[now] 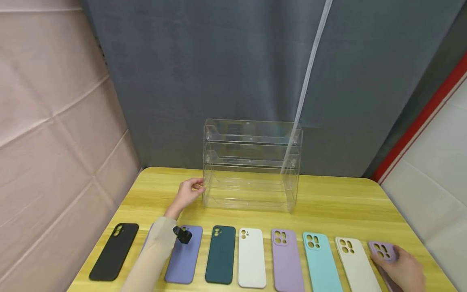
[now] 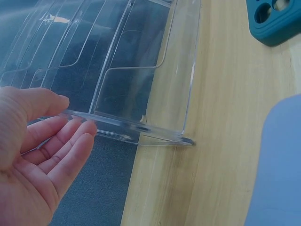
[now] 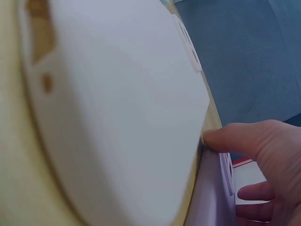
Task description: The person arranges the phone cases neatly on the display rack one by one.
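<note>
Hanging behind everything at twelve o'clock: one dark grey curtain (image 1: pixel 197 61). Clock positions below are read from the rack, head view.

Table (image 1: pixel 335 202), one, yellow wood-grain top, rounded far corners.

Rack (image 1: pixel 251 161), one, clear plastic, tiered, stood upright toward the table's far edge.

Sleeve (image 1: pixel 155 251), beige, left arm, reached in from seven o'clock.

Left hand (image 1: pixel 187 194), placed between eight and nine o'clock, at the rack's left side. Its fingers are loosely bent and its thumb is held apart from them, with the side panel's edge seen between; whether the panel is pinched cannot be told.

Right hand (image 1: pixel 403 271), at four o'clock. A mauve phone case (image 3: pixel 209 197) is gripped along its edges between thumb and fingers.

Other phone cases, laid flat in a spaced row, backs up: black case (image 1: pixel 114 253), eight o'clock; blue-violet case (image 1: pixel 184 259), seven, partly covered by the wrist camera; dark teal case (image 1: pixel 220 259), between six and seven; white case (image 1: pixel 251 261), six; lilac case (image 1: pixel 287 261), between five and six; aqua case (image 1: pixel 324 263), five; cream case (image 1: pixel 359 269), between four and five.

Wrist camera (image 1: pixel 182 235), black, worn on the left sleeve.
</note>
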The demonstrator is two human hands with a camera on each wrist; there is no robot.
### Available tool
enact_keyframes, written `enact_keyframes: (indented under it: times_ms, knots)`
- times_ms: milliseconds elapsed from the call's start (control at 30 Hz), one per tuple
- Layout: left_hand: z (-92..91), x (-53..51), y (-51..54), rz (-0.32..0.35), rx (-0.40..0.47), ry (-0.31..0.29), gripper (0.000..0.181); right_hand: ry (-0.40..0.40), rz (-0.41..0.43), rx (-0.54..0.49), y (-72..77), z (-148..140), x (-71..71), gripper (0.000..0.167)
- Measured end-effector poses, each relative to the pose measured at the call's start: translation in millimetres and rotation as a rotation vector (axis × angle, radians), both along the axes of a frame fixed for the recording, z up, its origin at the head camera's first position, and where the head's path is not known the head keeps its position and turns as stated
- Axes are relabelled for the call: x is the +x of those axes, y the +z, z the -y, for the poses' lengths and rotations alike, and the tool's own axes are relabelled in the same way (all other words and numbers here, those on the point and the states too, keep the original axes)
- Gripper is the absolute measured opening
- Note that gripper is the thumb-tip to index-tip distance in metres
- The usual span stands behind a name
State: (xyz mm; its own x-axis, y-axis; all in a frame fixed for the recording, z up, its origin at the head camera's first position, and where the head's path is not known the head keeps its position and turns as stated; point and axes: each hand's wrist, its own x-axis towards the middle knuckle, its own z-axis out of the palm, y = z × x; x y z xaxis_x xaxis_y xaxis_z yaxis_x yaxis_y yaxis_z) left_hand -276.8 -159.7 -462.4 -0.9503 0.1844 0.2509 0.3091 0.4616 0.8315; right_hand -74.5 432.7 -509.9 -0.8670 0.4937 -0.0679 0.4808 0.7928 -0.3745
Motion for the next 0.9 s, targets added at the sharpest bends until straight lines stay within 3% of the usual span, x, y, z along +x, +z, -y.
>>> enact_keyframes:
  times_ms: [133, 333, 667, 900]
  knots:
    - [-0.1, 0.0, 0.3, -0.004, 0.004, -0.003, 0.034, 0.027, 0.019, 0.029, 0.7, -2, -2.0, 0.091]
    - [-0.5, -0.7, -0.7, -0.007, -0.007, -0.006, 0.034, 0.073, -0.022, 0.032, 3.0, -10, -3.4, 0.089]
    - [-0.7, 2.1, 1.8, -0.013, -0.026, 0.009, 0.033, 0.121, -0.354, 0.088, 27.6, -6, -6.4, 0.077]
    - [-1.4, 0.7, 1.3, -0.001, -0.024, 0.026, 0.032, 0.115, -0.367, 0.047, 54.5, 13, -15.4, 0.074]
